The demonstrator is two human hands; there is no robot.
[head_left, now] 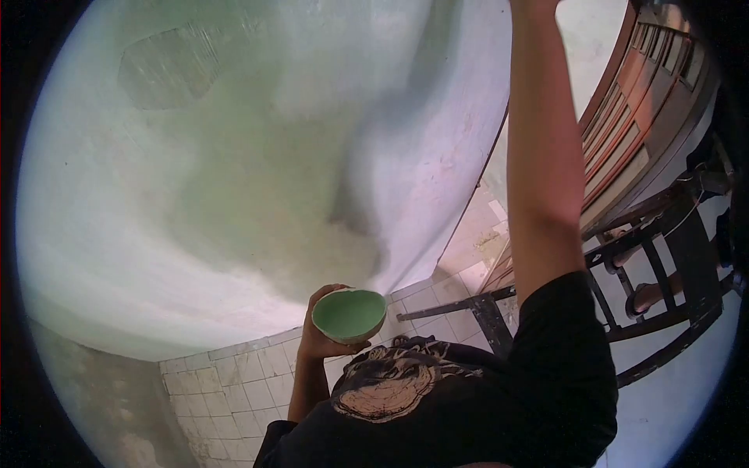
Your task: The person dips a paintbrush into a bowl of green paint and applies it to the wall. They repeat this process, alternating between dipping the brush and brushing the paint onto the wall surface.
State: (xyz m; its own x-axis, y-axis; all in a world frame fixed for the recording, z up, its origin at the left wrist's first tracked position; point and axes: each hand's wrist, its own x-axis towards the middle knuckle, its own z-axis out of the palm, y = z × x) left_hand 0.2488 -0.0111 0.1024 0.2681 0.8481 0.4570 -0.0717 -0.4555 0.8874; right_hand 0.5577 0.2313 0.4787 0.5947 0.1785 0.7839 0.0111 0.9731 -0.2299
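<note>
A bowl (349,315) of smooth green paint is held level in front of my chest. My left hand (316,324) is closed around its left side and underside, with part of the fingers hidden behind it. My right arm reaches straight up along a white and pale green wall (257,156). Only the base of my right hand (535,5) shows at the top edge. Its fingers, and anything they may hold, are cut off. The wall has uneven green patches, a bare-looking patch at upper left and a shadow near the middle.
A dark wooden ladder-like frame (655,265) stands at the right, with another person's foot (647,298) by it. Behind is a brown slatted shutter or door (624,117). White tiles (234,390) cover the floor below, beside a grey stained surface (109,405).
</note>
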